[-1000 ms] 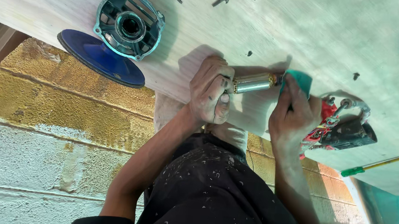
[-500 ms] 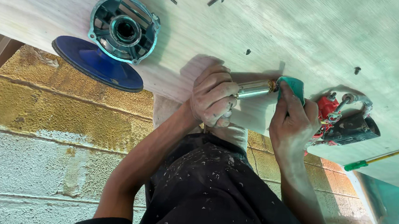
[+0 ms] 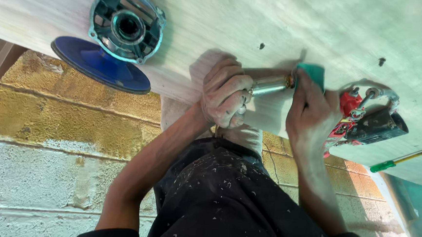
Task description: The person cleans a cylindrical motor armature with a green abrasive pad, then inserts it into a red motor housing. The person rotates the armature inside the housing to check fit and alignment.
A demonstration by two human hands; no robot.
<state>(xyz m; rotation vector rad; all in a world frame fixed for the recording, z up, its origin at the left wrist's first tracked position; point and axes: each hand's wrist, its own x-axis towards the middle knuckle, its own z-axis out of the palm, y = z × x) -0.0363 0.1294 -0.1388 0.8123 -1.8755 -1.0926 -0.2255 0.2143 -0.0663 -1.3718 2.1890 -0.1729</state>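
My left hand [image 3: 227,97] is closed tight around the rear part of a metal shaft [image 3: 267,86], a silver cylinder with a brass-coloured collar at its far end. The shaft lies flat over the pale wooden board [image 3: 285,25], and its long axis goes across from my left hand toward my right hand [image 3: 311,107]. My right hand is closed on a small teal pad [image 3: 311,72] and presses it against the collar end, so the pad is touching the shaft just beside my left fingers [image 3: 233,81]. The left hand is therefore the one that carries the shaft, and the right one meets it only at the tip. Just beside my right hand rests a red and black power tool body [image 3: 369,124]. Well apart on the other side lie a teal motor housing [image 3: 127,23] and a blue disc [image 3: 99,68], and a green-handled screwdriver [image 3: 404,158] is near the board edge.
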